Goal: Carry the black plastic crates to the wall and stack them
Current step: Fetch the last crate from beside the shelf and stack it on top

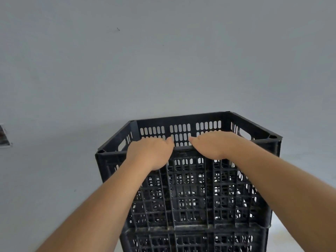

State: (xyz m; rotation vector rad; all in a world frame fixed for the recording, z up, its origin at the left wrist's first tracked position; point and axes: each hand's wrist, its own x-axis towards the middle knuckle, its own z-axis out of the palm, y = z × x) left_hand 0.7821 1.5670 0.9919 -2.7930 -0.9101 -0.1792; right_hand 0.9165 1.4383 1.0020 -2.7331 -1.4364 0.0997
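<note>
A black plastic crate (189, 195) with slotted walls stands right against a pale grey wall (163, 60), on top of a second black crate (196, 240) whose upper part shows at the bottom edge. My left hand (151, 153) and my right hand (212, 146) both grip the near top rim of the upper crate, side by side, with fingers curled over the edge into the inside. The upper crate looks empty. Its far rim touches or nearly touches the wall.
A small dark patch or fitting (4, 137) sits on the wall at the far left. A strip of pale floor (291, 239) shows at the bottom right beside the stack.
</note>
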